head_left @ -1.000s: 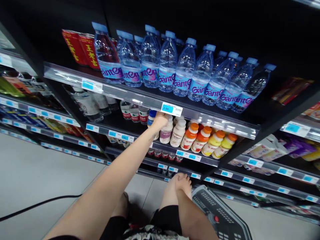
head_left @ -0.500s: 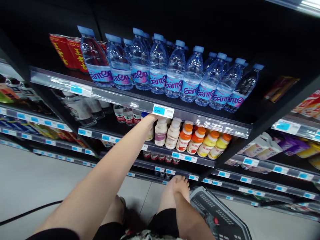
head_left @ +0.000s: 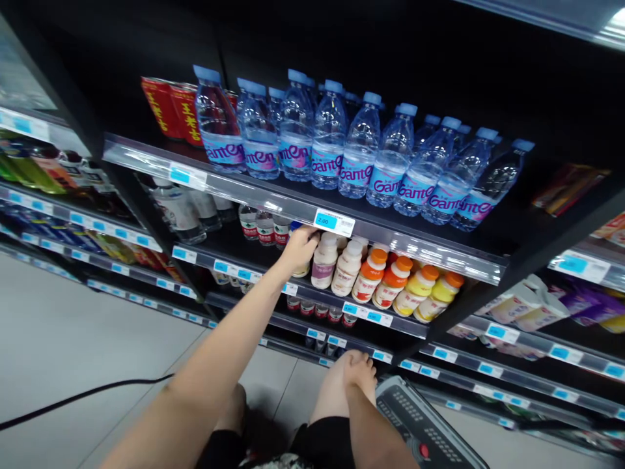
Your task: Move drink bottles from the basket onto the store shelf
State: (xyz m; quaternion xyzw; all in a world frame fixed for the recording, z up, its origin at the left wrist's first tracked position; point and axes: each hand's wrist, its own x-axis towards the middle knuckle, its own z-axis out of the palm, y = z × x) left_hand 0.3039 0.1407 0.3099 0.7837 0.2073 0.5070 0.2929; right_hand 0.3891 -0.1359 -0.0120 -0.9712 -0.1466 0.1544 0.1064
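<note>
My left hand (head_left: 299,249) reaches onto the second shelf and its fingers are wrapped round a small white drink bottle with a blue cap (head_left: 295,229), at the left end of a row of small yogurt-drink bottles (head_left: 385,280) with white, orange and yellow caps. My right hand (head_left: 360,369) rests closed on my knee, beside the rim of a dark shopping basket (head_left: 420,426); I cannot make out anything in it. Above, a row of clear water bottles (head_left: 361,156) with blue caps stands on the upper shelf.
A price tag (head_left: 334,223) hangs on the upper shelf rail just above my left hand. Red cans (head_left: 173,111) stand left of the water. Larger bottles (head_left: 180,208) sit left on the second shelf, pouches (head_left: 537,299) at right. A black cable (head_left: 73,400) crosses the grey floor.
My left hand, tucked under the shelf rail half a second ago, has come slightly down and out, fingers now showing round the blue-capped bottle. The view shifted a little. My right hand stayed put.
</note>
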